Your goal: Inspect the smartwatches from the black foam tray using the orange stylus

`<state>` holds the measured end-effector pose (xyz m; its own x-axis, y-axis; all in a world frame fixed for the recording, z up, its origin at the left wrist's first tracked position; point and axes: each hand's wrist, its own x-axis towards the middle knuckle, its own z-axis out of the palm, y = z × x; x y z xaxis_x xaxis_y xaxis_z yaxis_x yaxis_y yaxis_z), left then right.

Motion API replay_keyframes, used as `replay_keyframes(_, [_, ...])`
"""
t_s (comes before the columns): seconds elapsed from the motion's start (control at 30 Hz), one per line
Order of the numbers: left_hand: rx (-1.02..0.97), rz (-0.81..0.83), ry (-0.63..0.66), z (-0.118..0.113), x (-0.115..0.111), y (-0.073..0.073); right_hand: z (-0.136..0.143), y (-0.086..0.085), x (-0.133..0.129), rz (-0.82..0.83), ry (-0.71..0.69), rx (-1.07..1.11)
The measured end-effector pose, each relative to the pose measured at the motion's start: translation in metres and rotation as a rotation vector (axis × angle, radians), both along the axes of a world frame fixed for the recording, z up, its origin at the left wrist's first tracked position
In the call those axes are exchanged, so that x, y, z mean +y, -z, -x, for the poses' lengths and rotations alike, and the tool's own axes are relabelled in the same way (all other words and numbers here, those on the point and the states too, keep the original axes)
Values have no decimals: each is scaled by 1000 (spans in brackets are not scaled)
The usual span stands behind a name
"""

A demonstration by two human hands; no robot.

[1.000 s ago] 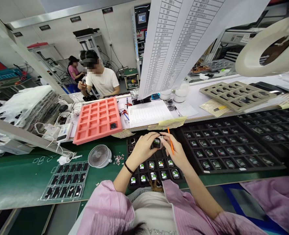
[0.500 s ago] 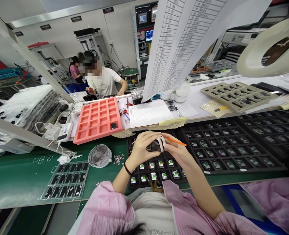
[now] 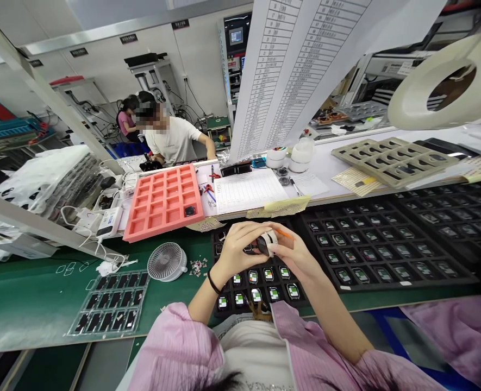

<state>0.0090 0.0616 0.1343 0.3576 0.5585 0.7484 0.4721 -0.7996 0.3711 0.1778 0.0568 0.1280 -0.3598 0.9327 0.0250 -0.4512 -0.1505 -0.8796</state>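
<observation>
Both hands meet above a black foam tray [image 3: 246,285] of small square smartwatches with lit screens. My left hand [image 3: 240,244] is closed around a dark smartwatch case [image 3: 261,244], its fingers curled over the top. My right hand [image 3: 295,252] presses in from the other side, fingers pinched round a thin orange stick [image 3: 285,232], which is partly hidden by the fingers. White bands [image 3: 269,239] show where the fingertips of the two hands meet; whether they are finger covers or part of the watch I cannot tell.
More black trays of watches [image 3: 362,252] lie to the right. A small fan [image 3: 167,262] and a clear tray of dark parts [image 3: 110,301] stand on the left. The shelf ahead bears a pink tray [image 3: 164,201] and paper sheets [image 3: 244,190]. A person [image 3: 175,136] sits beyond.
The orange stick has drawn in behind my right fingers and shows less. The watch has turned slightly in my hands. The person across has shifted a little.
</observation>
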Motion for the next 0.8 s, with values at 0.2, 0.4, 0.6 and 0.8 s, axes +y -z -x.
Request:
replay_keyframes(0.2, [-34, 23, -15, 0, 0, -3, -3, -6, 4, -113, 67, -39])
replay_keyframes(0.4, [-104, 147, -54, 5, -6, -8, -22, -14, -3, -378, 496, 23])
replay_keyframes(0.6, [-145, 238, -59, 1, -11, -8, -24, -15, -17, -587, 567, -106])
replay_keyframes(0.8, [-149, 236, -58, 0, -12, -7, -20, -8, -16, -585, 592, -219])
